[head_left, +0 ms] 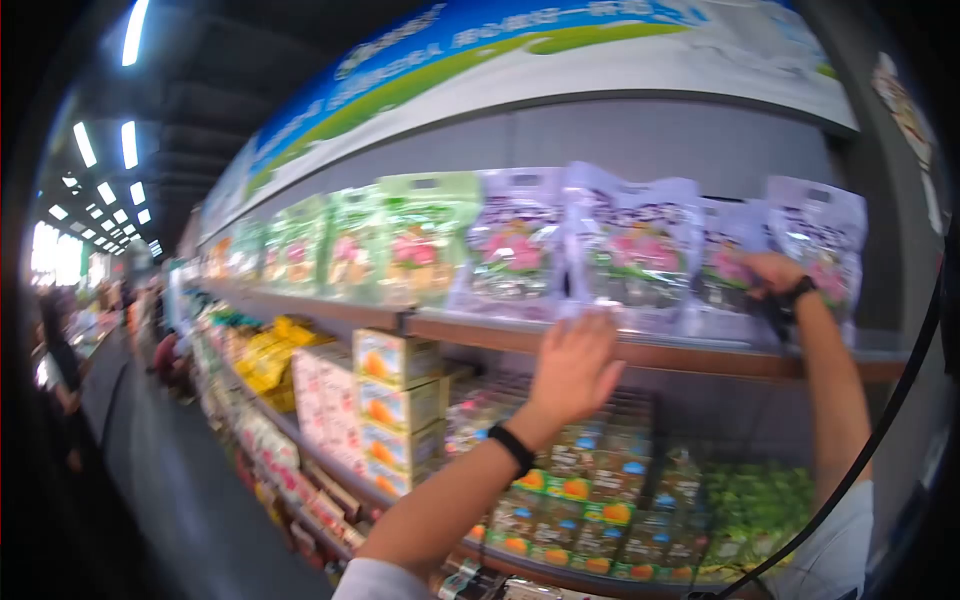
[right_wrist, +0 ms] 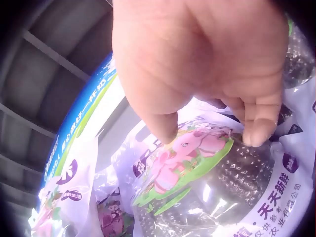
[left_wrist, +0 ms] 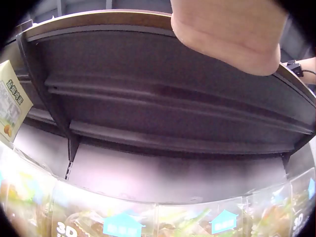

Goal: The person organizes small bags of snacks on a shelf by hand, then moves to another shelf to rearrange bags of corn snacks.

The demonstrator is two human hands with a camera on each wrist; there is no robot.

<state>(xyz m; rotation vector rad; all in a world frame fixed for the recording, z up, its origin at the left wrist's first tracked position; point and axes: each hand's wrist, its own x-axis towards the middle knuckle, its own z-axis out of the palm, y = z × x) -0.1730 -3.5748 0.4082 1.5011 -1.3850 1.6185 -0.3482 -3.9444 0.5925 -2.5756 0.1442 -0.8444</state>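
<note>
My right hand (head_left: 778,272) pinches a purple-printed clear bag (right_wrist: 190,165) with pink cartoon figures and dark kernelled contents. In the right wrist view the thumb and fingertips press into its front from both sides. That bag stands between other purple bags, one to its right (head_left: 835,245) and one to its left (head_left: 640,245). My left hand (head_left: 578,368) rests at the brown front edge of the shelf (head_left: 640,350), below the purple bags, with its fingers extended and nothing held. The left wrist view shows mainly my wrist (left_wrist: 227,37) and the shelf's dark underside (left_wrist: 123,98).
Green bags (head_left: 430,235) continue the row leftward. Lower down stand stacked orange-printed cartons (head_left: 395,410), clear packs (head_left: 590,485) and green packs (head_left: 760,510). A black cable (head_left: 870,455) hangs at the right. People and an aisle (head_left: 165,480) are at the left.
</note>
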